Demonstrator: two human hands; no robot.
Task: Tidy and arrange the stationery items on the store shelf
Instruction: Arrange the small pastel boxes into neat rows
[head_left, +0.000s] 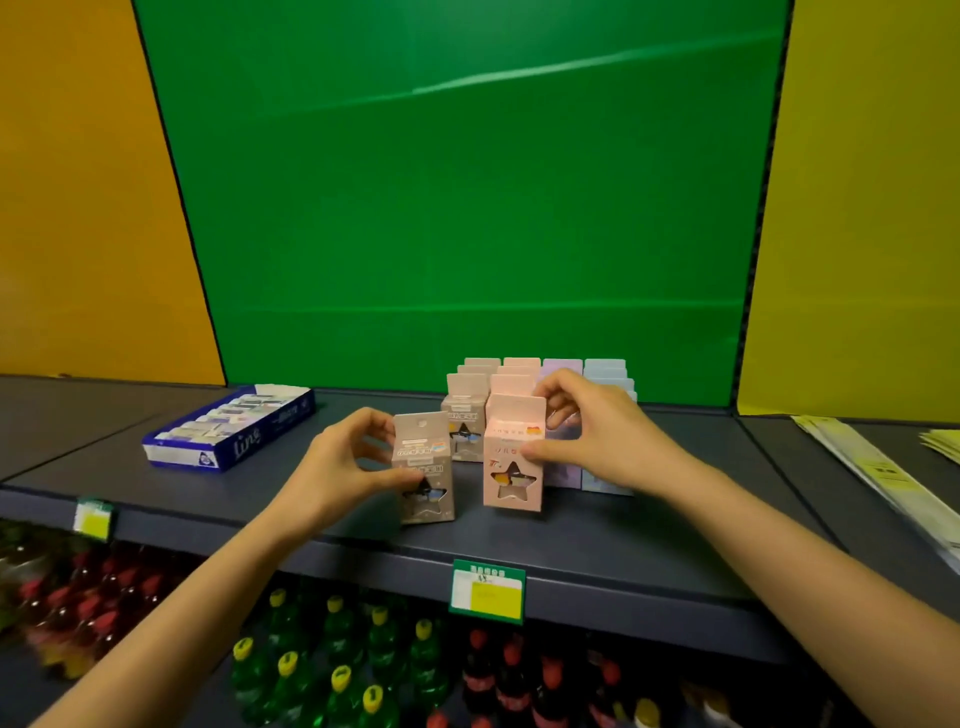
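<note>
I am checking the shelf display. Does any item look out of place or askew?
Yes. The grey box in the left hand stands forward and left of its row. The blue tray lies angled to the shelf edge.

We cannot read the print on the price tag (487, 592). The right hand (597, 441) covers much of the purple box (563, 475). The bottles (332, 670) below are blurred and cut by the lower edge.

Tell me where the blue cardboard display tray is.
In the head view, the blue cardboard display tray lies at the left of the dark grey shelf, apart from the left hand gripping a grey star-window box.
</note>
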